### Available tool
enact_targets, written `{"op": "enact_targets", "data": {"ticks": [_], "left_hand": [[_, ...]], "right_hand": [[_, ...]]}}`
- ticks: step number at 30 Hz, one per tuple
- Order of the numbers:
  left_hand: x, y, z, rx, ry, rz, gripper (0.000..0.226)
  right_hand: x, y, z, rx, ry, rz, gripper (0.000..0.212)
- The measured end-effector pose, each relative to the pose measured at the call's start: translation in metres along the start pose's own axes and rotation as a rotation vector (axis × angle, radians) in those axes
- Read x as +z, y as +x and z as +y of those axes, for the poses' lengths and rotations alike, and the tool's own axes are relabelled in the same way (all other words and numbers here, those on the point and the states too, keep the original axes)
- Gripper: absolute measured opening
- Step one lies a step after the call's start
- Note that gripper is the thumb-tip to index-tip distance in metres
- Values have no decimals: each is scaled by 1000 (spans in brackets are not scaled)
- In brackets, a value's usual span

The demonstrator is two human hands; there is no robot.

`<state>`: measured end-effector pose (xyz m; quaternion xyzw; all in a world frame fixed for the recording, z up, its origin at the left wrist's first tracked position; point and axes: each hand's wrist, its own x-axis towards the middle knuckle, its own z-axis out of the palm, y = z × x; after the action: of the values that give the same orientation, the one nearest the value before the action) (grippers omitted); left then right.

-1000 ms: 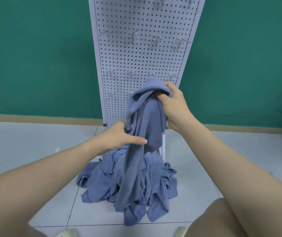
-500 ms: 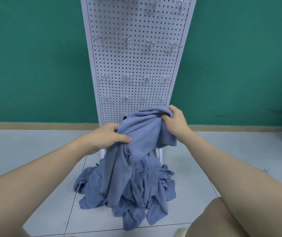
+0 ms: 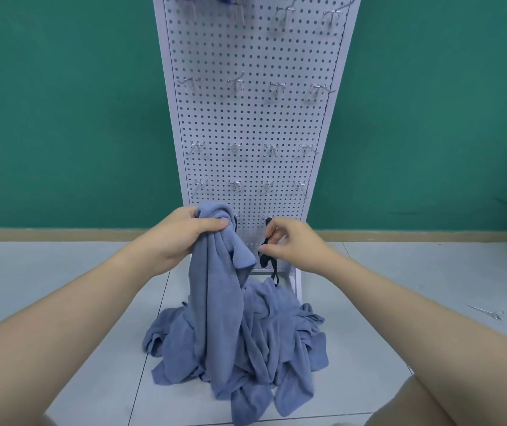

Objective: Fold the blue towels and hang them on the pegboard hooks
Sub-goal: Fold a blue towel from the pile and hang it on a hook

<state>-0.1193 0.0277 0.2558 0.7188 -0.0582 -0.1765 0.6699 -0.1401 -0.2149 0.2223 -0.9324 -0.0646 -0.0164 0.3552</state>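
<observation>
Towel (image 3: 215, 290) hangs at frame centre, bunched in the left hand (image 3: 178, 241) with clenched fingers. Right hand (image 3: 289, 244) pinches a black strap (image 3: 272, 269) above the floor pile (image 3: 276, 342).

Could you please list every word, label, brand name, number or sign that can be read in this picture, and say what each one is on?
None: no readable text shows anywhere in the view.
The pegboard shows only holes and metal hooks, no label.
The blue towel held by the left hand shows no tag or print.
The black strap at the right hand is too small to show any marking.
</observation>
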Motion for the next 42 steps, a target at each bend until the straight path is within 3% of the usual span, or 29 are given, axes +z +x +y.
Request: {"op": "enact_targets", "data": {"ticks": [5, 9, 12, 16, 18, 26, 34, 36, 39, 42], "left_hand": [[1, 4, 3, 40, -133, 109, 18], [2, 3, 6, 83, -186, 191, 12], [4, 3, 7, 100, -222, 204, 11], [5, 4, 7, 103, -223, 222, 15], [7, 4, 7, 107, -237, 227, 15], [14, 3, 7, 98, -272, 184, 19], [12, 7, 0, 81, -188, 121, 18], [7, 9, -2, 73, -101, 121, 20], [-1, 10, -5, 28, -41, 128, 22], [-7, 10, -8, -12, 3, 151, 23]], "right_hand": [[7, -6, -20, -111, 71, -35, 16], [9, -6, -23, -94, 49, -50, 35], [10, -9, -26, -8, 156, -153, 45], [19, -11, -27, 7, 293, -172, 44], [22, -10, -27, -34, 305, -172, 33], [20, -8, -33, -131, 439, 0, 16], [20, -2, -39, -72, 657, 106, 19], [17, 2, -35, -39, 681, 156, 35], [10, 9, -20, 10, 699, 197, 76], [3, 14, 1, 58, 630, 210, 94]]}}
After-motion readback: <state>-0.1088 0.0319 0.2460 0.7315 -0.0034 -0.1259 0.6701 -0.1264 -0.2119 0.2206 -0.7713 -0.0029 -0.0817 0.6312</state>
